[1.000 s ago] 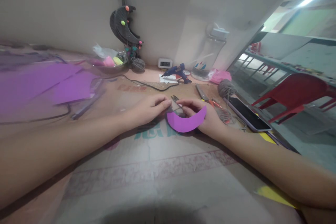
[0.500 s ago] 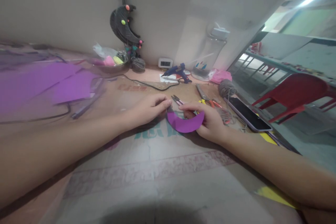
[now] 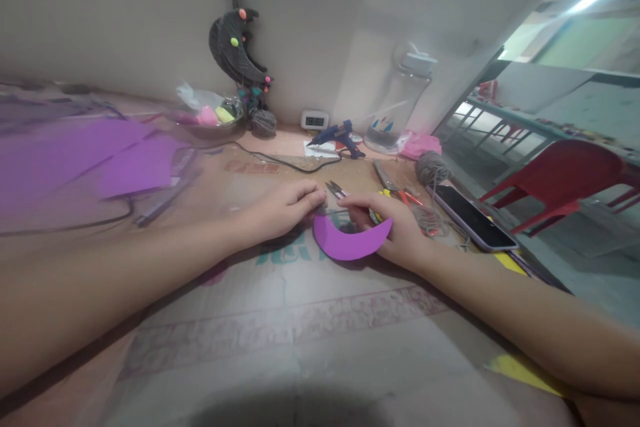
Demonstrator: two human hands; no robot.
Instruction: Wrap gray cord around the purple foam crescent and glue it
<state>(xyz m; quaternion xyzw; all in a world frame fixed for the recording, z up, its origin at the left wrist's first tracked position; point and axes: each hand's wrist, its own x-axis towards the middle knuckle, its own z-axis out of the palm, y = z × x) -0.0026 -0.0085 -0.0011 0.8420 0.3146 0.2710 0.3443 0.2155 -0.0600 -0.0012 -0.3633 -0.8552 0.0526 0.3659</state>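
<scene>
A purple paper crescent (image 3: 350, 247) curves between my two hands, its hollow side away from me. My left hand (image 3: 297, 207) is closed, with thumb and forefinger pinched at the crescent's left end. The crescent's right tip lies in front of my right hand (image 3: 395, 230), whose fingers are curled. Just past these fingertips the pointed blades of small snips (image 3: 334, 188) stick out. Their handle is hidden, and I cannot tell whether my right hand grips them or they lie on the table. Yellow handles (image 3: 384, 193) show behind that hand.
A blue glue gun (image 3: 340, 137), a bottle (image 3: 400, 103) and a clock (image 3: 315, 121) stand at the back. Orange-handled pliers (image 3: 407, 197), grey yarn (image 3: 433, 168) and a phone (image 3: 473, 217) lie at right. Purple sheets (image 3: 135, 167) lie left, beside a decorated dark crescent (image 3: 233, 47).
The purple paper crescent has tilted and spread a little wider, its lower edge nearer me. My right fingers have shifted slightly up and left. My left hand has barely moved.
</scene>
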